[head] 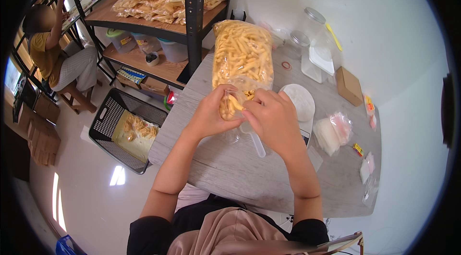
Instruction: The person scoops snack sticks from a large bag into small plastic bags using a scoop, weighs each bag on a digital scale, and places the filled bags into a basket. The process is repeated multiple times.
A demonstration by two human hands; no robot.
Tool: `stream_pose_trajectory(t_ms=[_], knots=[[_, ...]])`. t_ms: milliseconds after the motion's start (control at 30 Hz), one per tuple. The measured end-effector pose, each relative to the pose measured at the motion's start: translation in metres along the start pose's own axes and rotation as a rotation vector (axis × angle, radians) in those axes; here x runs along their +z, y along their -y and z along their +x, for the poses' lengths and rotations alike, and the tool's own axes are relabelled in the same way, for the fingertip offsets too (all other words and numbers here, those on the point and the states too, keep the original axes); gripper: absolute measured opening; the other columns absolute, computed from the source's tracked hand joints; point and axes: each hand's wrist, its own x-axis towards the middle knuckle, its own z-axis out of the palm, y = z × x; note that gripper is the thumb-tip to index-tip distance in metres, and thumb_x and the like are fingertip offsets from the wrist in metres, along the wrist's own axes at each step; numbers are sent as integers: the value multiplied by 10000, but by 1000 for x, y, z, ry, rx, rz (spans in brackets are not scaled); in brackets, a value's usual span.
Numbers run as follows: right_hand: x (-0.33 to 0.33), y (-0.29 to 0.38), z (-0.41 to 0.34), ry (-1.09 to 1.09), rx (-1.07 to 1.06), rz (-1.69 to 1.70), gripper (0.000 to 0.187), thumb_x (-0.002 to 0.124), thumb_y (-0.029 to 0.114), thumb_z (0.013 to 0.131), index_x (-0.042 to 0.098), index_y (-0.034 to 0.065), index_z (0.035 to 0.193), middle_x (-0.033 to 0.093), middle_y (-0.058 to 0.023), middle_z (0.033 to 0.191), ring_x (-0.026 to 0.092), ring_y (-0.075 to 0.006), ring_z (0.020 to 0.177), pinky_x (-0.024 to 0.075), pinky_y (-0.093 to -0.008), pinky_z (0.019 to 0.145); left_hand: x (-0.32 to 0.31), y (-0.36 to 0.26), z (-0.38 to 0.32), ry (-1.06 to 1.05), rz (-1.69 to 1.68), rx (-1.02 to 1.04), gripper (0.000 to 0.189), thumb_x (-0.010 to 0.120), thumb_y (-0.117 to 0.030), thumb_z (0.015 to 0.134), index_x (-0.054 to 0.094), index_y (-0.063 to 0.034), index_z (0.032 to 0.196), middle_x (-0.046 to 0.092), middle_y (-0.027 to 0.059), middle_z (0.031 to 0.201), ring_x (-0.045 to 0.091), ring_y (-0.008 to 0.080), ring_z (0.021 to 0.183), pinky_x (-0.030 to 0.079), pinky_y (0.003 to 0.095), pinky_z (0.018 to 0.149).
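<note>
Between my hands is a small clear plastic bag [227, 105] with yellow stick snacks in it. My left hand [215, 112] is wrapped around the bag from the left. At its mouth, the fingers of my right hand [272, 118] pinch a yellow snack stick [236, 103]. A translucent plastic scoop lies partly hidden under my right hand, its handle [258, 145] pointing towards me. Just beyond my hands stands a large clear bag of snack sticks [245, 49]. To the right of my right hand is a white kitchen scale [299, 101], partly covered by that hand.
Plastic jars [299, 40], a cardboard box [348, 85] and a stack of plastic bags [332, 132] occupy the table's right side. A black crate [104, 143] with snack packs stands on the floor left. Behind it are a loaded shelf [140, 26] and a seated person [54, 53].
</note>
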Motion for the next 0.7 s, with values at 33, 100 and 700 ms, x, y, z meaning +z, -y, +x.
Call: stream_pose_trajectory(t_ms=[33, 100, 700], knots=[[-1, -1, 0, 28, -7, 14, 103, 674, 115, 710, 666, 84, 808, 525, -22, 735, 536, -200, 677, 371, -323, 626, 0, 0, 0, -4, -5, 19, 618, 804, -219, 593, 492, -39, 1096, 593, 119, 919, 608, 251, 862, 475, 314, 755], [-3, -3, 0, 73, -17, 47, 126, 672, 104, 714, 677, 81, 838, 522, -21, 740, 536, -199, 698, 373, -324, 631, 1, 1, 0, 1, -24, 29, 620, 806, -219, 594, 489, -41, 1096, 588, 112, 901, 604, 239, 844, 474, 310, 745], [6, 5, -7, 62, 41, 197, 230, 598, 96, 706, 663, 54, 923, 448, -80, 852, 482, -237, 835, 378, -366, 716, 5, 3, -2, -65, -11, 29, 636, 813, -223, 571, 499, -52, 1097, 593, 118, 933, 599, 263, 849, 476, 314, 736]])
